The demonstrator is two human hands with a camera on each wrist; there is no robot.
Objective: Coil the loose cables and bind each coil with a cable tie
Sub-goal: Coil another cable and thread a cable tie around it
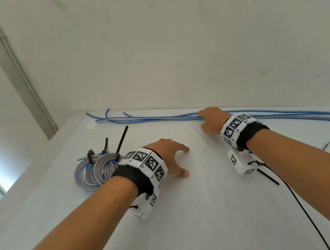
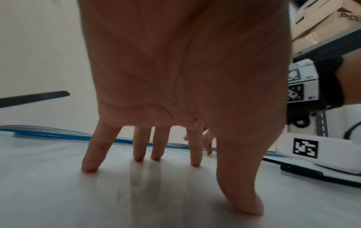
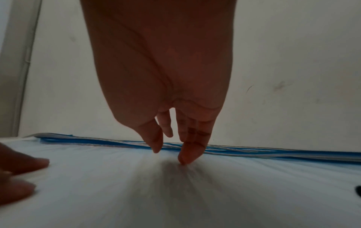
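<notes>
Several loose blue and grey cables lie along the table's back edge by the wall. My right hand reaches to them with straight fingers; in the right wrist view the right hand holds nothing, one fingertip on the table just in front of the cables. My left hand rests spread on the table, fingertips down, empty. Left of it lie two bound coils, their black cable ties sticking up.
The white table meets the wall at the back. Loose black cable ties lie at the right, beside a black cord from the wrist camera. Cardboard boxes sit on a shelf beyond.
</notes>
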